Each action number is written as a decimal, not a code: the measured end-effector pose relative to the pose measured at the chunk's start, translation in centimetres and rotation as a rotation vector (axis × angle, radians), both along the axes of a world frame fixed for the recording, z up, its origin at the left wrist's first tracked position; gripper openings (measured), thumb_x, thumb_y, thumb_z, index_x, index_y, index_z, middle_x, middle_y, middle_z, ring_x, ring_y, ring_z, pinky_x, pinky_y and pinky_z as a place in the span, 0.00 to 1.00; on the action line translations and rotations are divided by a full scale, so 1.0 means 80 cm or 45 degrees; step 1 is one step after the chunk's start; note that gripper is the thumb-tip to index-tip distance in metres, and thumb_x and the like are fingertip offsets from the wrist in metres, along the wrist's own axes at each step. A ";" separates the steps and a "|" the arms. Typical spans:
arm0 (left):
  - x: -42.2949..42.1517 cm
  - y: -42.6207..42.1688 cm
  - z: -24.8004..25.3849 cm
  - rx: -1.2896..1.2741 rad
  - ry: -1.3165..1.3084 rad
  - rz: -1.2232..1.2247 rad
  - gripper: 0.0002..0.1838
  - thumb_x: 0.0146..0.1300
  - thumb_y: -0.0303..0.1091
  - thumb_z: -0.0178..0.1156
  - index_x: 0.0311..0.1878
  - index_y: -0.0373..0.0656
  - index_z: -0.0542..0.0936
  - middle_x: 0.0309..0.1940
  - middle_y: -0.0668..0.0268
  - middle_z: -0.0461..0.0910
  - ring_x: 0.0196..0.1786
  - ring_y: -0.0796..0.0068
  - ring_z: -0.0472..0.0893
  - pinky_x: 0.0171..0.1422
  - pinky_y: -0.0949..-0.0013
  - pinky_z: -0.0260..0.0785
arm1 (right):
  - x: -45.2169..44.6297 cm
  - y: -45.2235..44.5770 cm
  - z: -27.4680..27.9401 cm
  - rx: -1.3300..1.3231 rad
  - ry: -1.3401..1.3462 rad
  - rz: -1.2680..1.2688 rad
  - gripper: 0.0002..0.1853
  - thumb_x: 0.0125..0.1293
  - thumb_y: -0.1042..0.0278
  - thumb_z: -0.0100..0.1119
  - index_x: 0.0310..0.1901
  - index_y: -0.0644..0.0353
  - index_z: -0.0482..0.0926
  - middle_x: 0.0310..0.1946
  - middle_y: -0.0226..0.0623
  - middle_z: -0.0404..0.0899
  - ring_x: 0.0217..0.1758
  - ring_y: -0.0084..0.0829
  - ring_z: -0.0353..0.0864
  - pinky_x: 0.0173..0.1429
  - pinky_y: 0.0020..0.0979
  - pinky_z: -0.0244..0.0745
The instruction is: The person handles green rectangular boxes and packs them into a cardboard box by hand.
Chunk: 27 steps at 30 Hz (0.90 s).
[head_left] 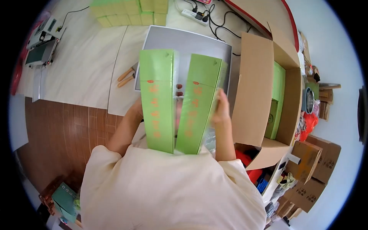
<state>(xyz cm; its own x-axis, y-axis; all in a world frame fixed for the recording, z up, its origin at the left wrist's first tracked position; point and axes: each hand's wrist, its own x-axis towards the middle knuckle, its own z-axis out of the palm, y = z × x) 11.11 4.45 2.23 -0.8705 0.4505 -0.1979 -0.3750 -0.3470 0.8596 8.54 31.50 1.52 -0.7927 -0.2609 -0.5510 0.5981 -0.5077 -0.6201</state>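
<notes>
Two long green boxes stand side by side in front of my chest, in clear, shiny film: the left box (156,103) and the right box (199,101). Both carry red lettering down the front. My left hand (139,107) is at the left box's outer side, its fingers mostly hidden behind it. Along the outer edge of the right box, my right hand (221,107) is closed, slightly blurred, with its fingertips pointing up. A narrow gap separates the boxes. Behind them lies a grey panel with a white rim (188,31) on the table.
An open cardboard carton (253,88) with green boxes inside stands at the right. Wooden-handled tools (125,76) lie left of the panel. Stacked green boxes (130,13), a power strip (194,16) and black cables (218,27) are farther back. A machine (42,48) sits far left.
</notes>
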 end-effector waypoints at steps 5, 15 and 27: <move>0.019 -0.036 -0.001 0.363 -0.534 0.219 0.34 0.70 0.61 0.39 0.66 0.44 0.65 0.59 0.63 0.73 0.59 0.71 0.74 0.58 0.66 0.71 | 0.015 0.005 0.086 0.746 0.574 0.090 0.35 0.65 0.55 0.56 0.69 0.60 0.57 0.59 0.42 0.69 0.58 0.36 0.72 0.60 0.35 0.69; 0.040 -0.079 0.017 0.323 -0.449 0.370 0.42 0.64 0.72 0.32 0.70 0.49 0.59 0.64 0.65 0.67 0.63 0.69 0.69 0.63 0.61 0.66 | 0.090 -0.063 0.041 2.515 1.305 0.512 0.39 0.51 0.61 0.66 0.68 0.42 0.64 0.44 0.53 0.67 0.46 0.48 0.69 0.48 0.41 0.64; 0.023 -0.207 0.002 1.293 -0.162 0.396 0.43 0.62 0.72 0.35 0.65 0.44 0.65 0.59 0.62 0.72 0.59 0.67 0.74 0.60 0.60 0.72 | 0.033 -0.124 0.037 2.577 1.367 0.663 0.40 0.55 0.58 0.64 0.70 0.42 0.59 0.39 0.47 0.67 0.41 0.43 0.70 0.45 0.39 0.65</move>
